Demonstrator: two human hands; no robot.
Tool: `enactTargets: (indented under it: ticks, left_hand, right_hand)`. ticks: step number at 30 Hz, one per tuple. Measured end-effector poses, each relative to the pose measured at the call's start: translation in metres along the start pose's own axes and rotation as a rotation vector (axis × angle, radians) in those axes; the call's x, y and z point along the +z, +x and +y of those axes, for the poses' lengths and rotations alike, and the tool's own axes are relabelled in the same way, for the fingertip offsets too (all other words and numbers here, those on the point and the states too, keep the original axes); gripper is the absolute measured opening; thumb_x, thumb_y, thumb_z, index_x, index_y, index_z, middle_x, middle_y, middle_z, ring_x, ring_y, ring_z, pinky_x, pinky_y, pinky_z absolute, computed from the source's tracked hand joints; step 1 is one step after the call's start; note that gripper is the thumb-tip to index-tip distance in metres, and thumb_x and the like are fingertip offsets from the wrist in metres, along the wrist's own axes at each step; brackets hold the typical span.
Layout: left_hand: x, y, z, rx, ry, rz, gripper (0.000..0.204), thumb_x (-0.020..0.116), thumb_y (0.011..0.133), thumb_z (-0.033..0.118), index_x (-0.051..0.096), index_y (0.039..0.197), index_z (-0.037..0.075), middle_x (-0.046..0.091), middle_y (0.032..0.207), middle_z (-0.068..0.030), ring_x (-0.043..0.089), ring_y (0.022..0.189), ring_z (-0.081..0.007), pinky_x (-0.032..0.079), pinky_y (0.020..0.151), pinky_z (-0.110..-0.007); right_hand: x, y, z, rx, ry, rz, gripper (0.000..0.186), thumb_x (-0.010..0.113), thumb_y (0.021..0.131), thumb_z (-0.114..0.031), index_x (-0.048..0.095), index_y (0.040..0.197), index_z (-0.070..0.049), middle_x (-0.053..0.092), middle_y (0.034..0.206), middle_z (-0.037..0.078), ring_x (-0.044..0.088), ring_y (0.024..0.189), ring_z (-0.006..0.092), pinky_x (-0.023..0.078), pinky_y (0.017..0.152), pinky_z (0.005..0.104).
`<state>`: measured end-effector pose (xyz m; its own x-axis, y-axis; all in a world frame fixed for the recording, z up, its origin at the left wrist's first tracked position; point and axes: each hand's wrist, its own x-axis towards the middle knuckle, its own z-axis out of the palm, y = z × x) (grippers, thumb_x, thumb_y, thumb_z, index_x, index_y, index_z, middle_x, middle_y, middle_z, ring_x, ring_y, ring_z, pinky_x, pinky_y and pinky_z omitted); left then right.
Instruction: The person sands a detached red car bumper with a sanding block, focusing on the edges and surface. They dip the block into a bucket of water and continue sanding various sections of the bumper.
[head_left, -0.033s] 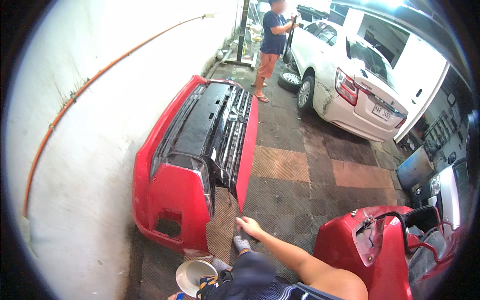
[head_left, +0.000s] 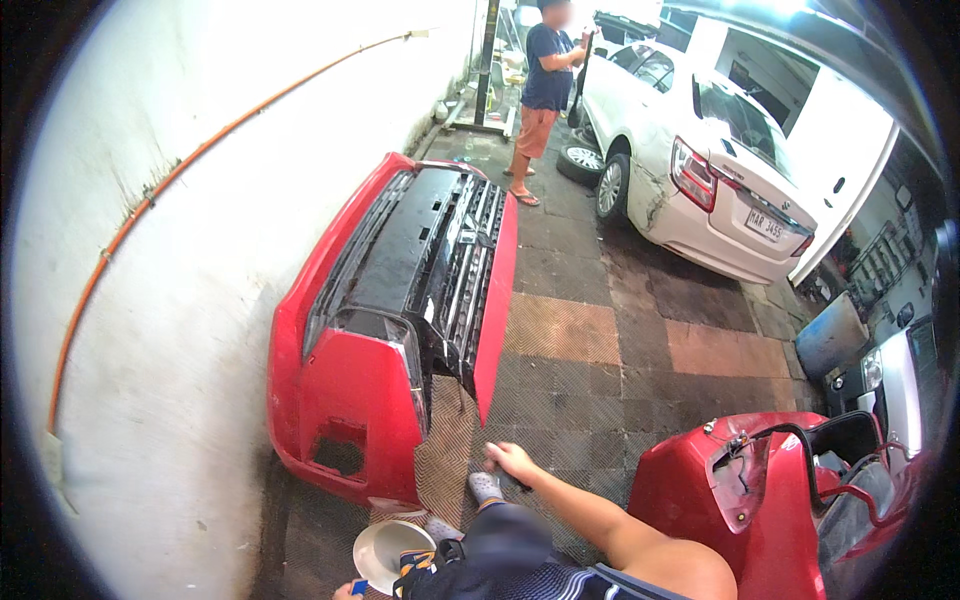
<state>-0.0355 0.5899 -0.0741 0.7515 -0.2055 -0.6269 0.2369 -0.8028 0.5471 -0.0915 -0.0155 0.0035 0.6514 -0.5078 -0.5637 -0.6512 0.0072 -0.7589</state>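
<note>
Down the left side of the frame, a pale wall carries an orange pipe and bounds the space, with little room between it and the red bumper lying left of centre. The bumper's right edge runs down to a sharp corner just above the person's reach, and an opening breaks its lower face. At the bottom edge, the left hand, mostly cut off, grips a small blue thing beside a whitish bucket. Right of that, at lower centre, the right hand hangs near the bumper's corner without touching it, fingers partly curled; whether it holds anything I cannot tell. A broad strip of tiled floor runs from here to the upper centre, where a co-worker stands by a loose wheel. A white car borders the strip at upper right; a red body section narrows it at lower right, below a blue drum.
</note>
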Motion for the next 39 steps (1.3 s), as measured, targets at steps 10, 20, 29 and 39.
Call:
enactTargets:
  ticks: [10, 20, 29, 39]
  left_hand:
    - [0.006, 0.046, 0.097, 0.084, 0.195, 0.066, 0.036, 0.072, 0.078, 0.012, 0.077, 0.113, 0.013, 0.075, 0.105, -0.0196, 0.073, 0.102, -0.0349, 0.056, 0.09, -0.044]
    - [0.033, 0.001, 0.12, -0.11, 0.271, 0.09, 0.035, 0.066, 0.078, 0.011, 0.078, 0.111, 0.016, 0.075, 0.106, -0.0185, 0.072, 0.101, -0.037, 0.055, 0.09, -0.044]
    - [0.129, -0.057, 0.124, -0.266, -0.18, 0.261, 0.025, 0.071, 0.073, -0.001, 0.077, 0.097, 0.005, 0.074, 0.083, -0.0088, 0.07, 0.079, -0.0191, 0.054, 0.076, -0.037]
    - [0.184, -0.157, 0.133, -0.159, -0.128, 0.24, 0.042, 0.065, 0.076, 0.004, 0.075, 0.117, 0.009, 0.076, 0.101, -0.0142, 0.072, 0.095, -0.0247, 0.054, 0.087, -0.041]
  right_hand:
    - [-0.078, -0.131, 0.259, 0.667, -0.066, 0.396, 0.038, 0.068, 0.096, -0.035, 0.075, 0.111, -0.001, 0.076, 0.104, 0.012, 0.074, 0.092, 0.0236, 0.056, 0.089, 0.0385]
    - [-0.13, -0.028, 0.185, 0.369, -0.323, 0.298, 0.046, 0.066, 0.095, -0.045, 0.074, 0.115, -0.004, 0.076, 0.11, 0.016, 0.073, 0.102, 0.0275, 0.054, 0.093, 0.0406]
    - [-0.236, 0.099, 0.114, 0.369, -0.503, 0.125, 0.06, 0.065, 0.09, -0.053, 0.07, 0.13, -0.008, 0.07, 0.13, 0.018, 0.065, 0.125, 0.0334, 0.049, 0.106, 0.0426]
    - [-0.211, 0.203, 0.105, 0.2, -0.461, 0.05, 0.048, 0.067, 0.095, -0.038, 0.07, 0.113, 0.006, 0.075, 0.103, 0.023, 0.072, 0.095, 0.038, 0.055, 0.083, 0.0479]
